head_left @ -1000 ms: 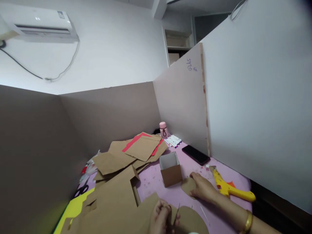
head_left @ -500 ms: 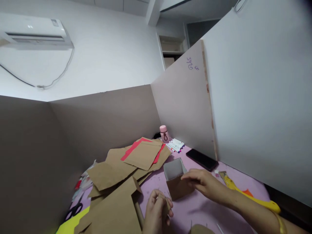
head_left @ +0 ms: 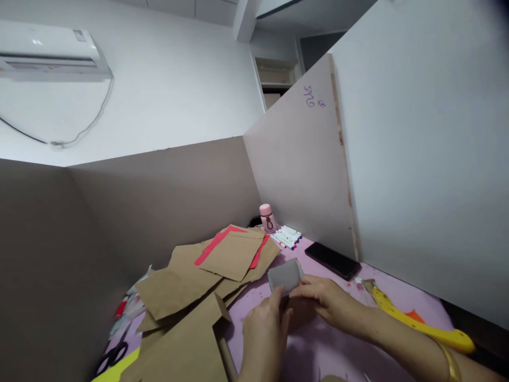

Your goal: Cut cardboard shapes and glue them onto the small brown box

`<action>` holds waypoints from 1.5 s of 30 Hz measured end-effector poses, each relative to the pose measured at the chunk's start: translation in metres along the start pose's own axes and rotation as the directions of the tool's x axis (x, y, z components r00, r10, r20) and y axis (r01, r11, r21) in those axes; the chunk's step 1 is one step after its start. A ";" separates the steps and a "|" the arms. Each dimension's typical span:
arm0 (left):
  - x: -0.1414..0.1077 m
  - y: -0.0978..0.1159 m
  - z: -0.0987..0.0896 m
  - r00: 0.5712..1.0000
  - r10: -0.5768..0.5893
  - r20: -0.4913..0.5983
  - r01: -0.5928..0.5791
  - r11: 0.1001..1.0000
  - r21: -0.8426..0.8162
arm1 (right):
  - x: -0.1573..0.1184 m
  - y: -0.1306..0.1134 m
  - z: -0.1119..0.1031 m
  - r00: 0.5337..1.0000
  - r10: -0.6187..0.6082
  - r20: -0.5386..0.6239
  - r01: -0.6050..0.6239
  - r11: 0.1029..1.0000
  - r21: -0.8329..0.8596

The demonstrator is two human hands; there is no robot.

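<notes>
A small open-topped box [head_left: 286, 276], brown outside and grey inside, stands on the pink tabletop. My left hand [head_left: 264, 329] reaches its near side, thumb up and fingers closed around a small brown paper piece [head_left: 283, 303], mostly hidden by the fingers. On the box's right near rim, my right hand [head_left: 326, 300] is closed with thumb and fingers gripping the edge. The two hands nearly meet and cover much of the box's brown front.
Brown paper sheets [head_left: 175, 286] with red paper [head_left: 217, 245] spread over the left. Behind are a pink bottle [head_left: 268, 218] and several markers [head_left: 287, 237]. A phone [head_left: 332, 260] and a yellow-handled cutter [head_left: 421, 321] lie right; black scissors [head_left: 113, 356] lie left. Grey partitions [head_left: 167, 196] enclose the table.
My left hand has moved up and right with the brown paper piece to the box's near wall. My right hand has closed on the rim.
</notes>
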State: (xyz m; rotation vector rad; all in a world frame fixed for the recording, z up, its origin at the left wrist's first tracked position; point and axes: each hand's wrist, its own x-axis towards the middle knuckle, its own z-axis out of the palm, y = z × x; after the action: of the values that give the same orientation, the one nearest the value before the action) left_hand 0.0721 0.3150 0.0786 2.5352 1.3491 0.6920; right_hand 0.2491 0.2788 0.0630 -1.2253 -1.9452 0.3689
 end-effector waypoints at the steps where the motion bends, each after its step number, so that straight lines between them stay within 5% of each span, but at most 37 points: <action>1: 0.002 0.001 0.001 1.000 0.003 0.024 -0.005 0.997 0.082 | 0.000 0.001 0.001 1.000 -0.006 -0.009 0.006 1.000 0.008; 5: 0.010 0.007 0.003 0.994 -0.064 0.088 0.035 0.954 0.297 | 0.001 0.004 0.004 0.998 -0.007 -0.061 0.009 1.000 0.029; 14: 0.012 0.009 -0.011 0.989 -0.132 0.071 0.097 0.925 0.366 | -0.007 0.005 0.002 0.908 0.215 -0.360 -0.176 0.975 0.138; 24: -0.001 -0.005 -0.022 0.972 -0.219 0.081 0.172 0.907 0.385 | -0.006 -0.015 0.031 0.897 0.377 -0.230 -0.315 0.911 0.264; 45: -0.011 -0.007 -0.008 0.966 -0.245 0.084 0.200 0.912 0.359 | -0.005 -0.004 0.049 0.943 0.299 -0.148 -0.275 0.948 0.161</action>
State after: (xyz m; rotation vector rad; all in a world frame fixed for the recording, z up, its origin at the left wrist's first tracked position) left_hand 0.0575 0.3098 0.0798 2.5615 1.8146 0.2588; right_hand 0.2117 0.2803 0.0313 -1.4042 -1.5707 0.5220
